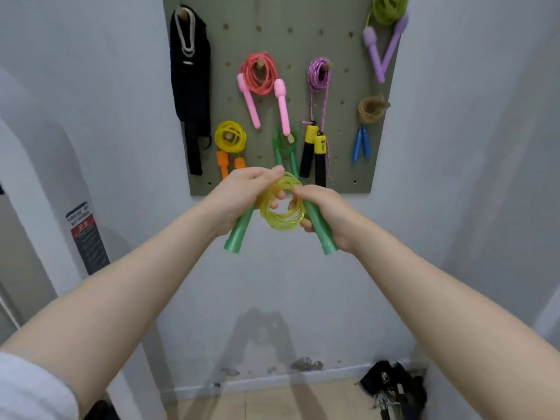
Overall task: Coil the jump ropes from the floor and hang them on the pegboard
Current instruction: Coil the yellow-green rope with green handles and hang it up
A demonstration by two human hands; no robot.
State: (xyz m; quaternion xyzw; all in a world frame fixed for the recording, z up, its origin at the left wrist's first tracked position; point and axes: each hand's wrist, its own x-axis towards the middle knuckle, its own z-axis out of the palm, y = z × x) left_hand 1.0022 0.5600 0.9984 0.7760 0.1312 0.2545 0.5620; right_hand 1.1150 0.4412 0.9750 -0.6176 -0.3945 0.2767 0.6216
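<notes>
Pegboard (272, 40) crowded with hung ropes; left hand (242, 192), right hand (325, 209) gripping yellow coil (280, 209), green handles.

Both bare forearms are stretched forward from the lower corners of the frame and are brought together at its centre. A white sleeve (30, 389) is seen pushed up on the left arm at the lower left. The left hand (242, 192) is curled, its thumb and fingers pinched on the coiled yellow rope (281, 207). The right hand (327, 210) is wrapped in a closed grip round a green handle (321, 231), its fingertips also set against the coil
</notes>
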